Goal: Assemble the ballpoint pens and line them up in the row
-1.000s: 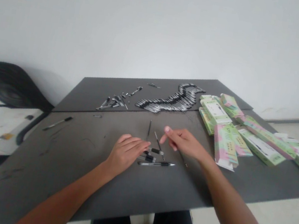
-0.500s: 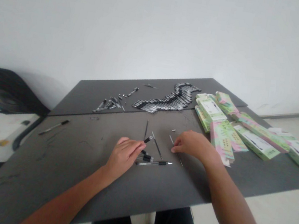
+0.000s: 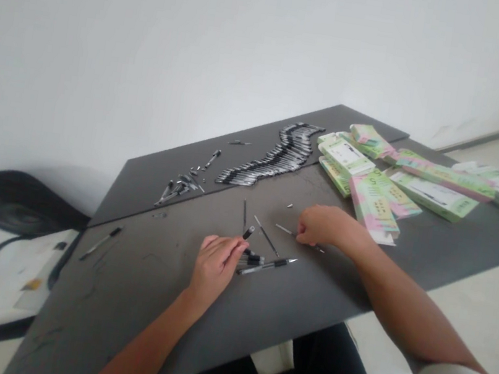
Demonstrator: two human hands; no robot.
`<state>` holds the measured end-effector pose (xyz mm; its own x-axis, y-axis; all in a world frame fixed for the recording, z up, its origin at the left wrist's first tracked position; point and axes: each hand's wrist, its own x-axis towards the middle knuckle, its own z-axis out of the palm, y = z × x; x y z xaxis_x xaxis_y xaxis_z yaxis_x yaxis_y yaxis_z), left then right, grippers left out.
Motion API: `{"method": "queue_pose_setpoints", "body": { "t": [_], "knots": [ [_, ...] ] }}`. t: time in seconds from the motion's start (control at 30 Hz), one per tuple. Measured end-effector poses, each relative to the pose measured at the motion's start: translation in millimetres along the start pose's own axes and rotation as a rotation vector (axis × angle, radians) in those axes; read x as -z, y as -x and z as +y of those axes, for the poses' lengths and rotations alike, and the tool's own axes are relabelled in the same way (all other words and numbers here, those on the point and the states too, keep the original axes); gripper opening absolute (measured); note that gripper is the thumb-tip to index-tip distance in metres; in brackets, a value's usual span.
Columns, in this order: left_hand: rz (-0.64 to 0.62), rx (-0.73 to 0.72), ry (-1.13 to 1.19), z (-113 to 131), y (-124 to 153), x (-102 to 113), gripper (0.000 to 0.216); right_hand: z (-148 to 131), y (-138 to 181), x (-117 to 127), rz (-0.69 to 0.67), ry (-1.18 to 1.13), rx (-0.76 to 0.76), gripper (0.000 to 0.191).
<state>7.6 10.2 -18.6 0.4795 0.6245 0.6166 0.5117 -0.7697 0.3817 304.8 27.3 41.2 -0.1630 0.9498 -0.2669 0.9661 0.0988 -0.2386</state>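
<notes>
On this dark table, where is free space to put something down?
The dark grey table is bare at its near-left, between the left hand and the lone black pen. Crowded: the loose pen parts between both hands, the long row of black pens, and the green-pink cardboard boxes at the right.

One head-worn camera is supplying the only view, so no second view is sharing any part of the scene. It is looking forward and down from above the near edge of the dark table [image 3: 121, 293], and it is rolling, so the far table edge is climbing toward 2 o'clock. The left hand [image 3: 214, 266] and right hand [image 3: 321, 226] are sitting close, near frame centre. The row of pens [image 3: 272, 159] is lying further off toward 12 o'clock, the green boxes [image 3: 418, 184] toward 2 o'clock. A white wall [image 3: 206, 37] is filling the upper half.
</notes>
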Motion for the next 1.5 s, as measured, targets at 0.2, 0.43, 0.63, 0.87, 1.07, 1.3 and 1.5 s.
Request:
{"method": "queue_pose_setpoints", "body": {
  "t": [0.2, 0.43, 0.63, 0.87, 1.07, 1.3, 1.5],
  "knots": [
    [-0.005, -0.010, -0.041, -2.8, 3.2, -1.2, 0.013, 8.4, -5.0, -0.2, 0.075, -0.210, 0.133, 0.008],
    [0.030, -0.025, -0.044, -3.9, 2.4, -3.4, 0.013, 12.6, -22.1, 5.3, 0.149, -0.589, 0.291, 0.021],
    [0.062, -0.028, -0.029, -4.0, -0.1, -3.7, 0.013, 4.4, -29.3, -0.3, 0.152, -0.959, 0.396, 0.061],
    [0.075, -0.044, -0.011, -1.2, -0.3, -3.8, 0.012, -16.3, -14.7, 3.4, 0.131, -1.366, 0.352, 0.029],
    [0.088, -0.037, -0.002, 0.4, -0.2, -3.6, 0.011, -24.0, -9.6, 3.6, 0.015, -1.661, 0.375, 0.039],
    [0.093, -0.007, -0.008, -4.6, 0.3, -4.8, 0.011, -32.1, -2.2, 0.8, 0.425, -1.635, 0.417, 0.035],
    [0.044, -0.017, -0.012, -2.3, -0.2, -2.3, 0.014, -51.6, 17.4, 0.7, 0.600, -1.449, 0.482, 0.046]
  ]
}}
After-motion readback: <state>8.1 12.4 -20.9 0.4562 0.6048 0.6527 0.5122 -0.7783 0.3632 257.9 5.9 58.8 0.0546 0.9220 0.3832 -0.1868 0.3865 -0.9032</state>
